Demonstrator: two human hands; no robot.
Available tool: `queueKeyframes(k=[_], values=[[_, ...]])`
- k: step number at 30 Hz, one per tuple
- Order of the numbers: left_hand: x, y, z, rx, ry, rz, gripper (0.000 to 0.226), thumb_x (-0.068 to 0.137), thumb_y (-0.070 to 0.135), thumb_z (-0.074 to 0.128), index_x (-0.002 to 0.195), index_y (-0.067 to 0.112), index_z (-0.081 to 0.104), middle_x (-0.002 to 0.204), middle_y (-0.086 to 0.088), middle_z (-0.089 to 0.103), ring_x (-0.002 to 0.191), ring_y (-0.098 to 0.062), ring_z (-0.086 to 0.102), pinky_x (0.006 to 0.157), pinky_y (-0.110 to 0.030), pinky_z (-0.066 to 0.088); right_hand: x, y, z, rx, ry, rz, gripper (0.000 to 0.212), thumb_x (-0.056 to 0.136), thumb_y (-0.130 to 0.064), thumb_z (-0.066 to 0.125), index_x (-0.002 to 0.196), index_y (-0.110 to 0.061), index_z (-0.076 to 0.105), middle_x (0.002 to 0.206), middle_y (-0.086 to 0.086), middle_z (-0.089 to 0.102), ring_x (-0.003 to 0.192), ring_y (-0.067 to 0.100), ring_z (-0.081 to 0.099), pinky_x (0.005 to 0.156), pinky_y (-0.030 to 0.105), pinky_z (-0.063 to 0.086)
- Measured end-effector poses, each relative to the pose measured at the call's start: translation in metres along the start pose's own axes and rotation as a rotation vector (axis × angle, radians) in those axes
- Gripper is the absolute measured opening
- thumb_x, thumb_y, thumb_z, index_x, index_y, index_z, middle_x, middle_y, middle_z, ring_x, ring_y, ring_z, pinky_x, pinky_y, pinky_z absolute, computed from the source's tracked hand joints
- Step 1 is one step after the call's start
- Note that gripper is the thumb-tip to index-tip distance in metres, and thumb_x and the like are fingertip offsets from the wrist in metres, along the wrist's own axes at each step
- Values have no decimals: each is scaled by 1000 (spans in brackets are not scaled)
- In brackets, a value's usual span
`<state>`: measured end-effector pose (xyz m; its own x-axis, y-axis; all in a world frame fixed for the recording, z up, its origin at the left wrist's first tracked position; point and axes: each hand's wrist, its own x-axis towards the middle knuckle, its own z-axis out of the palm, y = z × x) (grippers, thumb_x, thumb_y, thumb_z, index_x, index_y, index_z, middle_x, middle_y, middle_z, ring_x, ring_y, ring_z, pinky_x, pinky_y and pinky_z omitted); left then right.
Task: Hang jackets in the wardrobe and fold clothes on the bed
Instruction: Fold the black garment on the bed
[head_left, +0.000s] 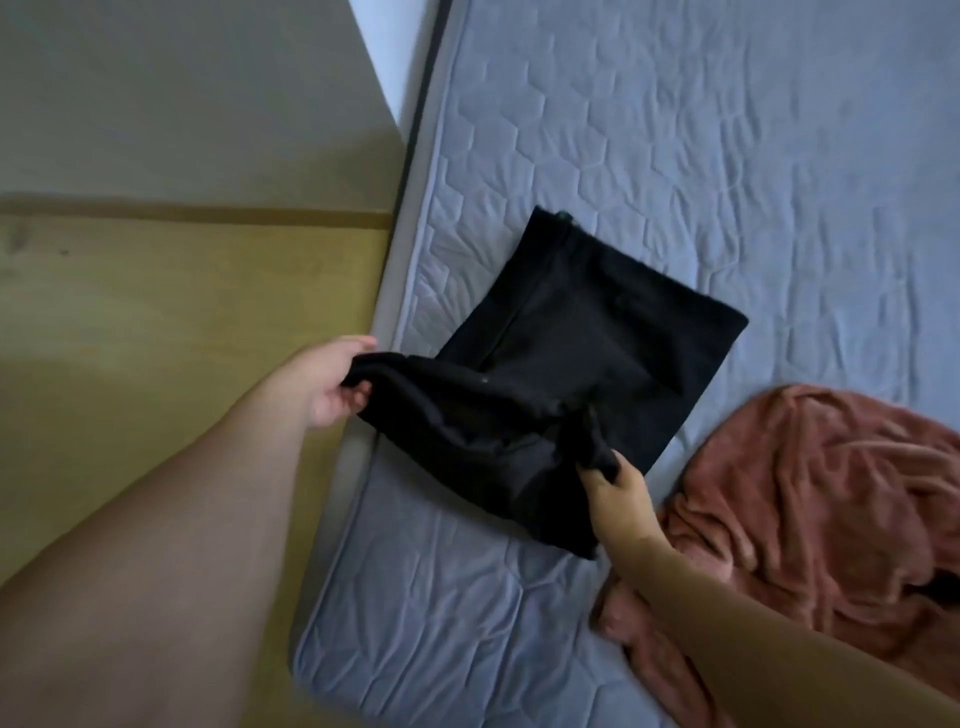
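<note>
A black garment (550, 374) of soft, matte knit lies near the left edge of the bed (727, 156), partly folded. Its far portion rests flat on the mattress as a roughly rectangular panel with a straight seam running along its length and a squared far end. Its near portion is lifted off the surface and hangs in loose, rumpled folds between the two hands.

The left hand (332, 382) grips the left corner of the raised portion, fingers curled round a bunched edge of cloth, just over the mattress border. The right hand (615, 486) pinches the right corner of the same portion, fingers closed on a gathered tuft of fabric, close above the mattress.

The bed is covered in a pale grey-blue quilted cover with a stitched hexagonal pattern, lightly creased, with a piped border and a rounded near corner.

A rust-pink cloth (810, 509) of plush, fleecy texture lies crumpled in heavy folds on the bed at the right, just beside the black garment; the right forearm crosses over its near edge.

Left of the bed lies a smooth yellowish floor (182, 312) with a darker straight band across it.
</note>
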<state>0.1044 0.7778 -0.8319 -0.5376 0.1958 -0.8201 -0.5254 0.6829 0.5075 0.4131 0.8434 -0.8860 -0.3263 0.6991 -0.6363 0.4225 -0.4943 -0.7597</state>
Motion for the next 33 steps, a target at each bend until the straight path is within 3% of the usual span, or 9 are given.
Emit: queueKeyframes(k=[3,7,12,14,16,19,24,28,33], values=[[-9,64,60,-16,-119,12,26,97,15,40,77,14,57,46,-1,56,31,-8,48,35,-13,41,28,-32,-29,133,135,39,9,95,-23,52,96,-23,62,90,2,69,91,22,66,79,34,53],[-9,115,121,17,-220,118,10,78,3,37,78,6,47,72,-10,54,59,-21,58,57,-28,55,69,-59,-62,245,248,124,25,95,-28,52,118,-19,46,103,5,61,90,22,61,85,41,52],[37,127,175,959,22,498,33,85,26,67,116,14,63,120,-11,61,111,-30,57,99,-42,45,108,-54,-93,-99,316,-30,39,97,-28,49,131,-30,30,121,7,57,96,27,59,88,43,50],[55,127,186,1009,50,544,49,87,46,63,128,20,59,138,-10,48,127,-31,45,109,-46,36,121,-45,-101,-257,256,-150,54,91,-29,57,135,-35,26,130,3,51,107,23,56,91,41,49],[70,123,197,836,-78,549,43,89,48,61,123,22,61,129,-6,55,114,-25,56,100,-43,44,137,-37,-105,-306,168,-199,72,83,-36,69,139,-36,24,130,-6,41,112,13,48,95,35,46],[88,113,209,638,-103,601,21,93,44,57,104,28,63,99,5,67,91,-16,63,74,-30,46,157,-33,-107,-417,123,-257,26,83,-39,69,96,-20,58,101,-9,47,86,12,53,75,27,46],[110,111,218,516,1,621,41,97,49,46,121,20,59,108,-2,64,95,-20,60,87,-36,46,184,-36,-143,-249,193,-201,43,92,-37,61,60,-14,45,47,-9,44,43,6,41,44,20,37],[120,116,233,503,59,656,38,97,52,42,114,23,59,95,5,61,87,-16,56,83,-33,40,191,-40,-155,-494,11,-390,31,84,-62,53,95,-33,52,90,-11,51,80,4,52,68,16,40],[131,110,241,577,181,684,37,99,51,39,108,22,58,95,2,60,89,-20,56,79,-35,39,190,-33,-164,-534,-169,-357,41,66,-71,64,78,-32,68,112,-15,46,96,1,54,81,14,42]])
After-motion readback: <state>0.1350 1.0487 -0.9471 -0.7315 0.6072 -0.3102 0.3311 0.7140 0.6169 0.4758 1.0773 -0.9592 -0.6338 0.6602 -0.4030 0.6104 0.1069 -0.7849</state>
